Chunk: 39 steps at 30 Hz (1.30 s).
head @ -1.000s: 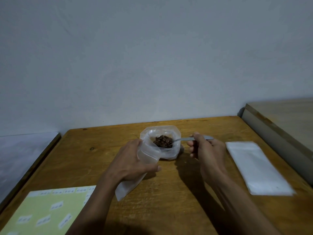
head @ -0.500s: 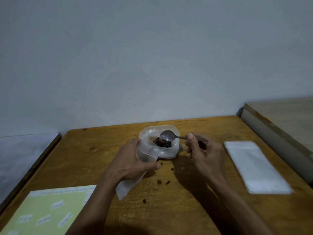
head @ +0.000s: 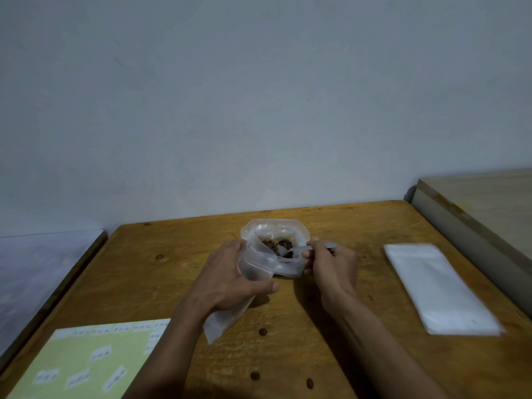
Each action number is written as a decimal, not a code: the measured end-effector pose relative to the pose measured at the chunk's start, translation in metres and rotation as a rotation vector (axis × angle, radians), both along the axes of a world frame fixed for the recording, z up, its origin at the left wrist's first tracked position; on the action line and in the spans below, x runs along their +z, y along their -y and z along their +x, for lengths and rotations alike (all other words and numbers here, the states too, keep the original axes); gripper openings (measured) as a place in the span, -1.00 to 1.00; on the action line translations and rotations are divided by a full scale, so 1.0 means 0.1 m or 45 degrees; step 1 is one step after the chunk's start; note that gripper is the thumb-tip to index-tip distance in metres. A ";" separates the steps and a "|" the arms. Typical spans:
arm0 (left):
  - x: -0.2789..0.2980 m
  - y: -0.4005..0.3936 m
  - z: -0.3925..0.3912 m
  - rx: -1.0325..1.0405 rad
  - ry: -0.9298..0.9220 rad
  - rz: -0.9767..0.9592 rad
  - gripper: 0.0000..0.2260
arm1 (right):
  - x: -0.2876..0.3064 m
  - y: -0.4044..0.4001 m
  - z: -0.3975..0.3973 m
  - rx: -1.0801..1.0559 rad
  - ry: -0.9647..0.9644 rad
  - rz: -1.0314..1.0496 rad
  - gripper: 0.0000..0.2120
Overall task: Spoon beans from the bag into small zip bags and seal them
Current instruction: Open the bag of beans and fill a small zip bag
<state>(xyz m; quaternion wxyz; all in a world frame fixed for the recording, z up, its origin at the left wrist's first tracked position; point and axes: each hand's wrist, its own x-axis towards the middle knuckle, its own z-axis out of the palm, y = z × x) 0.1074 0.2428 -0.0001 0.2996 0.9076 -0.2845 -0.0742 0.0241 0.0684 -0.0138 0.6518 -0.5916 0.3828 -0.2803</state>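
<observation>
Hands: left hand (head: 227,279) grips small zip bag (head: 243,286), mouth toward bean bag (head: 275,246) mid-bench (head: 331,326); right hand (head: 331,264) pinches spoon (head: 302,249) in beans. Film likely light, limp, slippery; best held near the mouth. Spare zip bags (head: 437,286) right; label sheet (head: 86,367) writing unreadable.

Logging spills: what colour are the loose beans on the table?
Dark brown loose beans, clearest in the head view.

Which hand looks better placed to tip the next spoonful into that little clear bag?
The right hand: it grips the metal spoon at the bean bag, while the left hand holds the small clear zip bag.
</observation>
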 end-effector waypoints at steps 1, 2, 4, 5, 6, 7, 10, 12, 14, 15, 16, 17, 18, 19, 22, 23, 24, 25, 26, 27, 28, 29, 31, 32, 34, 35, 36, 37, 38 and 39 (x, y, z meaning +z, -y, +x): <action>0.00 0.00 0.00 0.004 0.004 -0.007 0.05 | 0.02 0.02 -0.01 -0.014 0.040 0.049 -0.81; -0.01 -0.01 0.00 0.008 0.005 -0.016 0.05 | 0.03 0.04 -0.03 -0.020 0.085 0.083 -0.81; -0.01 -0.01 0.00 0.011 -0.002 -0.027 0.05 | 0.10 0.08 -0.09 -0.013 0.166 0.113 -0.79; -0.02 -0.01 0.00 0.011 -0.009 -0.029 0.05 | 0.14 0.09 -0.13 0.000 0.205 0.119 -0.78; -0.02 -0.02 0.01 0.010 -0.017 -0.030 0.06 | 0.19 0.09 -0.17 0.017 0.243 0.122 -0.78; -0.02 -0.02 0.01 0.010 -0.024 -0.031 0.07 | 0.24 0.09 -0.21 0.039 0.277 0.119 -0.79; -0.02 -0.04 0.03 0.004 -0.040 -0.034 0.11 | 0.32 0.09 -0.33 0.129 0.351 0.059 -0.78; -0.02 -0.05 0.03 0.007 -0.053 -0.041 0.13 | 0.32 0.09 -0.41 0.224 0.339 -0.103 -0.75; -0.03 -0.05 0.03 0.008 -0.055 -0.033 0.14 | 0.29 0.09 -0.49 0.305 0.300 -0.352 -0.74; -0.03 -0.05 0.03 0.009 -0.058 -0.027 0.13 | 0.28 0.08 -0.52 0.331 0.302 -0.469 -0.75; -0.03 -0.05 0.03 0.012 -0.059 -0.027 0.13 | 0.27 0.08 -0.54 0.347 0.317 -0.570 -0.78; -0.03 -0.05 0.03 0.015 -0.056 -0.031 0.13 | 0.27 0.08 -0.55 0.349 0.330 -0.651 -0.82; -0.03 -0.04 0.03 0.017 -0.054 -0.035 0.13 | 0.27 0.07 -0.55 0.340 0.332 -0.713 -0.85; -0.04 -0.04 0.02 0.019 -0.052 -0.039 0.13 | 0.27 0.08 -0.53 0.321 0.321 -0.750 -0.87; -0.05 -0.03 0.03 0.031 -0.053 -0.051 0.14 | 0.19 0.09 -0.41 0.224 0.245 -0.749 -0.88; -0.05 -0.03 0.03 0.037 -0.052 -0.056 0.14 | 0.16 0.09 -0.35 0.205 0.200 -0.746 -0.86; -0.06 -0.03 0.03 0.041 -0.048 -0.060 0.14 | 0.12 0.08 -0.29 0.199 0.146 -0.755 -0.84; -0.05 -0.03 0.03 0.044 -0.045 -0.063 0.14 | 0.08 0.06 -0.23 0.199 0.103 -0.779 -0.83; -0.05 -0.02 0.03 0.044 -0.044 -0.066 0.13 | 0.05 0.04 -0.19 0.198 0.080 -0.814 -0.82; -0.05 -0.02 0.03 0.042 -0.047 -0.071 0.13 | 0.03 0.02 -0.15 0.196 0.068 -0.843 -0.82; -0.04 -0.01 0.03 0.037 -0.050 -0.073 0.12 | 0.01 0.00 -0.13 0.194 0.055 -0.850 -0.84; -0.04 -0.01 0.03 0.034 -0.051 -0.072 0.12 | 0.00 -0.03 -0.11 0.192 0.032 -0.830 -0.86; -0.04 0.00 0.03 0.031 -0.057 -0.066 0.11 | -0.03 -0.07 -0.07 0.172 -0.036 -0.710 -0.80; -0.04 0.01 0.02 0.029 -0.062 -0.065 0.11 | -0.05 -0.07 -0.05 0.153 -0.069 -0.599 -0.76; -0.04 0.01 0.03 0.027 -0.066 -0.068 0.11 | -0.04 -0.08 0.00 0.105 -0.070 -0.299 -0.74; -0.05 0.01 0.03 0.028 -0.065 -0.068 0.11 | -0.03 -0.07 0.01 0.081 -0.050 -0.161 -0.76; -0.05 0.00 0.03 0.030 -0.064 -0.070 0.11 | -0.01 -0.07 0.02 0.060 -0.030 -0.046 -0.79; -0.05 0.00 0.03 0.032 -0.065 -0.072 0.12 | 0.01 -0.05 0.02 0.040 -0.007 0.036 -0.82; -0.05 -0.01 0.03 0.031 -0.068 -0.075 0.12 | 0.03 -0.03 0.02 0.025 0.018 0.085 -0.83; -0.05 -0.01 0.02 0.030 -0.071 -0.081 0.13 | 0.05 -0.01 0.01 0.014 0.038 0.108 -0.83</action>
